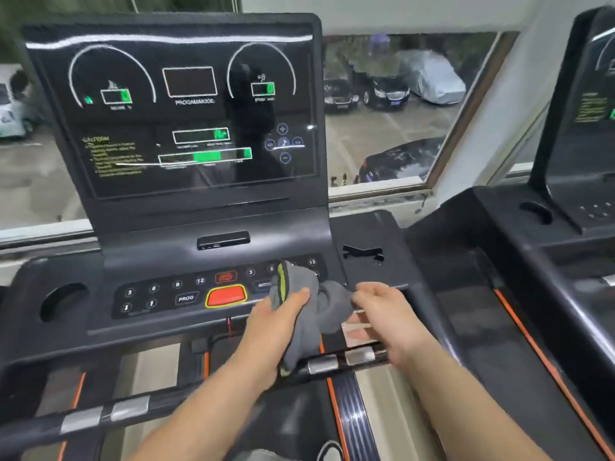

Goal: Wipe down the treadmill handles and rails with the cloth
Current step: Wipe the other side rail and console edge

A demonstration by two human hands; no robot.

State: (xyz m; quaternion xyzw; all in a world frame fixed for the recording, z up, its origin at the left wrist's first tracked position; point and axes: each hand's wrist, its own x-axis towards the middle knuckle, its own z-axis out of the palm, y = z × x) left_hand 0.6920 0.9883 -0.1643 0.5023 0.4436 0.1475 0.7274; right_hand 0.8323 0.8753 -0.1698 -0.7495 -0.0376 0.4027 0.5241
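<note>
Left hand (273,327) grips cloth (314,319) (thumb on top); right fingers (366,296) hold its end.

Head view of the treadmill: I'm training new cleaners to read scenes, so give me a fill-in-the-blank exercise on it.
1. The left hand and right hand hold a ____ cloth with a yellow-green edge.
2. The large button with a yellow rim is ____.
3. The small button just left of it reads ____.
Missing words: grey; red; PROG.

Soft grey cloth (319,314); glossy console screen (186,111); metal-banded handle (346,359).
</note>
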